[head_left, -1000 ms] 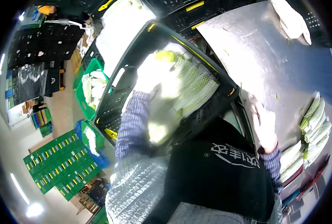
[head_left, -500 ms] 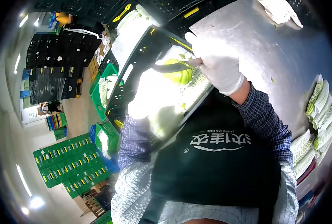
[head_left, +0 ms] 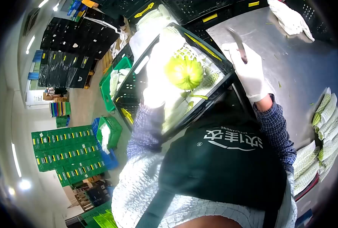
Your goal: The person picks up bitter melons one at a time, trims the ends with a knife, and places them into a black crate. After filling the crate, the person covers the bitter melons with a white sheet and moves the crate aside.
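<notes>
My left hand (head_left: 153,81), in a white glove washed out by glare, grips a pale green ribbed gourd (head_left: 186,74) over the crate; its fingers are hard to make out. White foam netting (head_left: 190,51) covers the gourd's far side, and its ribbed end faces me. To the right of the crate, my right hand (head_left: 249,72), also gloved, is closed around the handle of a knife (head_left: 237,41). The curved blade points away from me, apart from the gourd. A green stem piece (head_left: 199,96) lies just below the gourd, above netted produce (head_left: 209,81).
The black crate (head_left: 224,81) stands in front of my apron. A metal table (head_left: 290,76) with green scraps extends right, bearing a white cloth (head_left: 290,19) and several netted gourds (head_left: 325,117). Green crates (head_left: 66,148) and black crates (head_left: 77,41) are stacked at the left.
The knife has moved right, off the gourd, and its blade has swung from pointing left to pointing away. The gourd's ribbed end now shows more fully. My view has shifted slightly.
</notes>
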`<action>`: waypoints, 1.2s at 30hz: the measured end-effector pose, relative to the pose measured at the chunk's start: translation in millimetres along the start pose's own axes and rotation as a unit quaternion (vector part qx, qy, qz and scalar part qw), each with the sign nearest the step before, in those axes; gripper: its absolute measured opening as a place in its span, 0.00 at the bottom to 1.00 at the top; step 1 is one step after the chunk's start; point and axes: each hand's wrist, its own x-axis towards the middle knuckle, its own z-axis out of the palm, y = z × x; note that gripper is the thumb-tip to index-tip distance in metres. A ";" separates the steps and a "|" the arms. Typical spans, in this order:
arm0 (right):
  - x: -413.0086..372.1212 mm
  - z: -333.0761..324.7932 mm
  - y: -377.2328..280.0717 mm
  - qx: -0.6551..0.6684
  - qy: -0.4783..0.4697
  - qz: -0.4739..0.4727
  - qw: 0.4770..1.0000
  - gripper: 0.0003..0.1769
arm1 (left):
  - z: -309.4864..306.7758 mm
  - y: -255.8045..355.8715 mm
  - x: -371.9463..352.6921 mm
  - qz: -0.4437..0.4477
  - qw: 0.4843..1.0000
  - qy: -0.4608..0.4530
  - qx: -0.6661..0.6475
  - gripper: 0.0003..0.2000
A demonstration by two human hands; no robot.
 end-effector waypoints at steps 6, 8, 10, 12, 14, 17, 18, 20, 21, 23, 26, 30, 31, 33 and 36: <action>-11.9 -5.3 -10.8 -0.232 0.081 -0.266 0.932 0.27 | 25.8 4.2 -4.0 0.107 0.954 -0.035 0.279 0.37; -10.4 -9.4 -12.5 -0.279 0.067 -0.297 0.911 0.31 | 40.1 10.3 -5.3 0.157 0.909 -0.035 0.385 0.45; -7.2 -11.7 -22.7 -0.314 0.045 -0.303 0.899 0.31 | 48.1 10.2 -5.8 0.240 0.842 -0.054 0.479 0.40; 2.0 -6.0 -28.3 -0.260 0.079 -0.348 0.897 0.32 | 51.5 6.5 -10.0 0.244 0.849 -0.073 0.463 0.36; 7.1 -8.8 -38.7 -0.240 0.061 -0.338 0.908 0.34 | 54.3 10.2 -11.5 0.307 0.737 -0.091 0.595 0.36; 10.1 -11.6 -30.6 -0.255 0.083 -0.341 0.901 0.33 | 53.6 5.6 -15.2 0.278 0.772 -0.074 0.567 0.37; 10.8 -12.1 -25.3 -0.248 0.090 -0.340 0.902 0.33 | 54.1 5.0 -16.7 0.260 0.789 -0.065 0.552 0.38; 11.4 -16.2 -8.2 -0.307 0.106 -0.306 0.895 0.33 | 58.0 5.6 -17.6 0.259 0.802 -0.077 0.533 0.39; 10.0 -18.8 3.1 -0.336 0.111 -0.289 0.890 0.33 | 59.2 5.5 -19.7 0.258 0.808 -0.082 0.524 0.40; 4.0 -20.2 19.8 -0.323 0.075 -0.262 0.906 0.31 | 57.6 4.3 -23.9 0.269 0.771 -0.070 0.573 0.39; -6.9 -19.3 35.5 -0.356 0.050 -0.169 0.918 0.27 | 54.5 9.8 -21.3 0.325 0.647 -0.072 0.686 0.36; -7.4 -52.3 123.3 -0.315 0.065 0.035 0.946 0.16 | 50.9 10.1 -25.1 0.314 0.772 -0.036 0.552 0.36; -5.3 -47.0 103.3 -0.221 0.038 0.020 0.974 0.16 | 55.5 14.6 -23.9 0.327 0.713 -0.028 0.620 0.36; -4.4 -30.3 27.0 -0.028 -0.014 0.015 0.999 0.15 | 65.0 17.8 -29.1 0.327 0.586 -0.024 0.741 0.37; -7.7 -25.0 -27.0 0.259 -0.146 0.217 0.930 0.19 | 59.5 14.7 -21.2 0.420 0.628 -0.055 0.653 0.35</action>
